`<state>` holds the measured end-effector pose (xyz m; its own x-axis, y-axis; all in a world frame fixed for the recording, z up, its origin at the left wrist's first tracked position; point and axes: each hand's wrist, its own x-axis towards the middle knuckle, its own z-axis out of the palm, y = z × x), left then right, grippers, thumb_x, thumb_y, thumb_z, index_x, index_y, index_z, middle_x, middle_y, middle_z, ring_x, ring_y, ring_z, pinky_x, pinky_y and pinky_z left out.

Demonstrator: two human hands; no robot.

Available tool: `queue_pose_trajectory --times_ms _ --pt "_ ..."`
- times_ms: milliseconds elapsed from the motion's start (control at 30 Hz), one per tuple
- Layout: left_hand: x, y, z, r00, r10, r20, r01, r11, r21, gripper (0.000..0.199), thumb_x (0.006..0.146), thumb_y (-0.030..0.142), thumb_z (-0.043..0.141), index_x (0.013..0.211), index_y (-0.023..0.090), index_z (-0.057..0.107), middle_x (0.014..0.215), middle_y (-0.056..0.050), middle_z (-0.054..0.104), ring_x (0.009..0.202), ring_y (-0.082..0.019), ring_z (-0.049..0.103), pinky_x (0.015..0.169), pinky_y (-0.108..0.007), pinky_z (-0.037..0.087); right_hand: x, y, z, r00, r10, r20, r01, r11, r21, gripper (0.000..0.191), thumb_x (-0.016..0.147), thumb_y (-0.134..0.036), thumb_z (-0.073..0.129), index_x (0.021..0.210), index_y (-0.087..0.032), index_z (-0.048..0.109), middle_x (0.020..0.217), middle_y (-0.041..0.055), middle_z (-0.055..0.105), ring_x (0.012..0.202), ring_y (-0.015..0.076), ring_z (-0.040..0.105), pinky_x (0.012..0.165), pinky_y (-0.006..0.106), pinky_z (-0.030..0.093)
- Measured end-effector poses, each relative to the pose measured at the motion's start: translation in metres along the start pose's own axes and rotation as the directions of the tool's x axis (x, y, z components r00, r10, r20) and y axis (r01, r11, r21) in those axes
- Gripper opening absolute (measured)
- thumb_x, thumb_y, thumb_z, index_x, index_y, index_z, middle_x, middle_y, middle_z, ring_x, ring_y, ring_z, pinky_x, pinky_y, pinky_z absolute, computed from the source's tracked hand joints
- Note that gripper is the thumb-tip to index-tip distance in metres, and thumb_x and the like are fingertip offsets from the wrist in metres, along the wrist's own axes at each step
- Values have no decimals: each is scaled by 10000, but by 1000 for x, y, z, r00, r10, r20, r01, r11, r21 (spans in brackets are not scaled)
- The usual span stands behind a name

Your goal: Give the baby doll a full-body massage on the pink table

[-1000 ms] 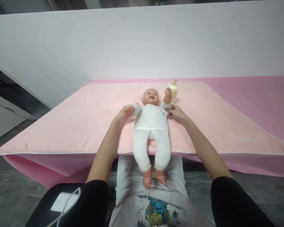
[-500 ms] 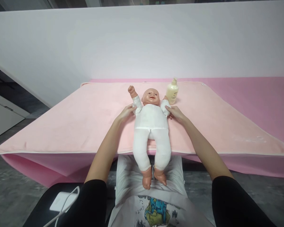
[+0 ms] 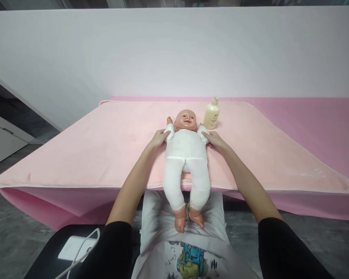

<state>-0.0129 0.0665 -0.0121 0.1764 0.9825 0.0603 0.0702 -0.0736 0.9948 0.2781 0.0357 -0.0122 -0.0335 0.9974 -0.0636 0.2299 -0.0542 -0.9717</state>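
A baby doll (image 3: 186,144) with a white cloth body lies on its back on a pale pink blanket (image 3: 119,147). Its head points away from me and its feet hang over the near edge, above my lap. My left hand (image 3: 160,137) is closed around the doll's arm on the left side, thumb on top. On the other side my right hand (image 3: 215,139) grips the opposite arm near the elbow. Both doll arms are bent, with the doll's hands partly hidden. Just beyond my right hand stands a pale yellow pump bottle (image 3: 211,113).
A white wall panel (image 3: 174,50) rises behind the table. Under the blanket is a darker pink cloth (image 3: 317,128) that hangs over the front edge. At lower left, a white device (image 3: 75,248) with a cable rests on a black surface.
The doll's arm in my left hand was raised with its fist up beside the head; now it is folded lower and closer to the body. My right hand has barely moved.
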Motion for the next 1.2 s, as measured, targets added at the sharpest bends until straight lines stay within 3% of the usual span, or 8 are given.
queue_pose_trajectory --times_ms 267,400,533,667,767,900,1033,1200 --pt "6 1 9 981 46 -188 18 944 330 249 685 361 588 562 152 535 532 14 449 534 -106 387 515 -254 259 2 -4 8 996 8 -87 -17 995 -100 321 824 -445 632 749 -133 614 571 0 564 461 75 434 394 189 310" --pt "-2 -2 10 993 25 -119 -23 1000 12 252 680 380 650 684 133 596 600 -1 538 569 -117 471 551 -250 348 -1 2 4 997 -27 -74 21 996 -85 374 832 -502 615 775 -132 624 554 12 569 410 79 420 349 202 285" --pt "-9 -1 7 999 6 45 9 946 -323 403 664 358 739 973 111 664 820 -83 677 757 -193 626 718 -313 474 -2 8 -4 999 -49 11 48 998 33 420 776 -563 667 766 -144 636 567 33 607 410 90 474 332 200 335" --pt "-12 5 0 994 19 110 16 951 -309 601 654 305 763 1221 171 616 990 -99 708 873 -219 665 811 -351 495 -2 6 -11 996 -27 83 18 995 100 402 707 -530 749 785 -147 651 577 42 632 421 99 510 348 201 384" --pt "-14 10 -5 981 48 185 1 967 -254 668 631 294 792 1262 187 601 1039 -104 709 891 -225 668 819 -346 495 -7 0 -15 988 -39 150 23 994 108 372 634 -427 822 823 -146 668 603 41 650 442 104 529 373 202 399" --pt "-16 13 -10 958 81 276 -25 980 -200 630 599 279 818 1196 161 653 1060 -107 706 933 -250 654 823 -350 489 -15 -8 -18 972 -90 216 66 991 116 336 569 -298 841 839 -154 704 675 27 673 541 113 566 459 199 434" --pt "-15 11 -14 965 62 254 -33 993 -117 484 515 241 843 979 146 741 960 -89 722 911 -269 649 798 -370 494 -20 -13 -19 970 -88 227 64 992 109 290 520 -204 815 793 -152 735 770 48 701 705 173 622 624 267 515" --pt "-15 9 -18 963 51 263 -24 994 -106 248 455 121 792 697 152 744 916 -103 722 936 -272 632 807 -382 492 -19 -15 -20 942 -235 242 226 972 63 197 540 -164 753 734 -191 757 991 71 694 934 213 629 823 309 504"
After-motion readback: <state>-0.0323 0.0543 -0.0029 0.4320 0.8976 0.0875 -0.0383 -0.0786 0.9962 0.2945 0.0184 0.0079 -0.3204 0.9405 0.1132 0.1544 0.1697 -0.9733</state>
